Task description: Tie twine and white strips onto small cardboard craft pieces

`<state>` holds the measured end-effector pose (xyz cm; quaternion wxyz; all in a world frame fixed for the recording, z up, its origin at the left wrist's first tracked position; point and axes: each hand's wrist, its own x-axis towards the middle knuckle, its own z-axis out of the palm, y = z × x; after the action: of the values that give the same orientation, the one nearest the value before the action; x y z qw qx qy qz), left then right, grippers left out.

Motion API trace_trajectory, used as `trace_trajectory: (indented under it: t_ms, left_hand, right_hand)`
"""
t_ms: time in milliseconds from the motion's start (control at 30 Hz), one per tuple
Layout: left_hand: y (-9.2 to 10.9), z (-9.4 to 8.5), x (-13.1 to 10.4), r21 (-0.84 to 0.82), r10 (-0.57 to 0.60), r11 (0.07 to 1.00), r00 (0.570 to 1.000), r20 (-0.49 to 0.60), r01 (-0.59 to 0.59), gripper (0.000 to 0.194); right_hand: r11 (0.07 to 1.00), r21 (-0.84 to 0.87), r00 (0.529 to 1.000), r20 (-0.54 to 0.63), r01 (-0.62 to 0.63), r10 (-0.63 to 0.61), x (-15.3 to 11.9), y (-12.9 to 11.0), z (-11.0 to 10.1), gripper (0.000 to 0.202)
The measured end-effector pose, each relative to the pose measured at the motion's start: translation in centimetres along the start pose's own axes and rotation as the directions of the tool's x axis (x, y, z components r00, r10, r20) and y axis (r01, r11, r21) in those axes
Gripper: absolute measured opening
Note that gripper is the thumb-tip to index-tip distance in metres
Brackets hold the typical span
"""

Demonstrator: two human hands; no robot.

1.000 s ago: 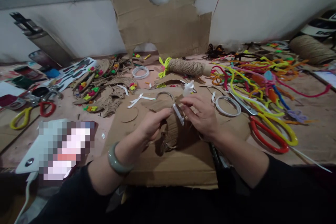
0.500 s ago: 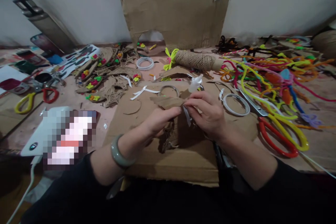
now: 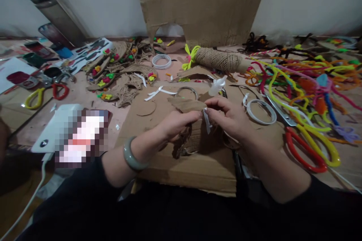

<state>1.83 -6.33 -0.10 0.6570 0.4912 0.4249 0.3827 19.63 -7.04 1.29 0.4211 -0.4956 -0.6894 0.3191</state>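
Observation:
My left hand [image 3: 174, 126] closes on a small brown cardboard piece [image 3: 186, 104], thumb laid along its near edge. Coiled twine-like cord shows beneath that piece, partly in shadow. With thumb and fingers pinched at the piece's right end, my right hand [image 3: 230, 118] grips a narrow white strip [image 3: 207, 122] that hangs down between the hands. Both hands are above a cardboard sheet [image 3: 181, 175]. Just beyond my right fingers stands a small translucent bottle [image 3: 217, 86]; a ring-shaped roll [image 3: 195, 91] lies behind the cardboard piece.
Large scissors [image 3: 278, 110] and a white tape roll [image 3: 261, 122] lie right, near tangled colourful pipe cleaners [image 3: 307, 86]. A twine spool [image 3: 220, 60] lies at the back before upright cardboard [image 3: 203, 15]. Twine-covered shapes [image 3: 128, 92], a power bank [image 3: 46, 135] and a pixelated phone [image 3: 85, 135] are left.
The view has shifted, so the table things sit farther right. My hands keep hold of the piece and strip; the piece has tilted a little, showing more of its ridged underside.

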Motion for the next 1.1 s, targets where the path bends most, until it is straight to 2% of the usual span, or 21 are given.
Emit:
trace_trajectory:
  t_ms: [133,233,367,600,733,867,967,1100]
  left_hand:
    - [-0.2,-0.1,-0.1,-0.012,-0.012,1.000,0.997,0.075,0.013,0.019]
    - [0.4,0.3,-0.3,-0.026,0.014,1.000,0.996,0.088,-0.012,0.019]
    - [1.1,0.9,-0.5,-0.027,0.022,0.999,0.997,0.072,-0.020,0.021]
    - [0.7,1.0,-0.6,-0.021,-0.012,1.000,0.998,0.060,0.013,0.023]
    - [1.2,1.1,-0.8,0.058,-0.103,0.993,0.993,0.050,0.100,0.024]
    - [1.6,1.1,-1.1,0.039,-0.165,0.986,0.985,0.051,0.163,0.029]
    - [1.5,1.1,-1.0,0.035,-0.201,0.979,0.979,0.037,0.199,0.028]
    - [1.1,1.1,-0.8,-0.010,-0.132,0.991,0.989,0.059,0.133,0.031]
  right_hand:
    - [0.984,0.098,0.986,0.086,-0.148,0.139,0.1,-0.6,-0.2,0.012]
    - [0.968,0.133,0.973,0.126,-0.211,0.194,0.1,-1.1,-0.1,0.011]
    - [0.970,0.135,0.974,0.132,-0.203,0.186,0.2,-1.4,0.0,0.010]
    - [0.972,0.158,0.981,0.109,-0.175,0.159,0.2,-0.9,0.4,0.014]
    - [0.972,0.132,0.977,0.105,-0.196,0.183,0.3,-0.7,0.5,0.024]
    - [0.979,0.106,0.983,0.079,-0.176,0.168,0.3,-0.9,0.1,0.035]
    - [0.975,0.121,0.980,0.094,-0.185,0.174,0.3,-1.2,-0.1,0.025]
    - [0.969,0.107,0.969,0.129,-0.225,0.211,0.2,-1.2,0.1,0.016]
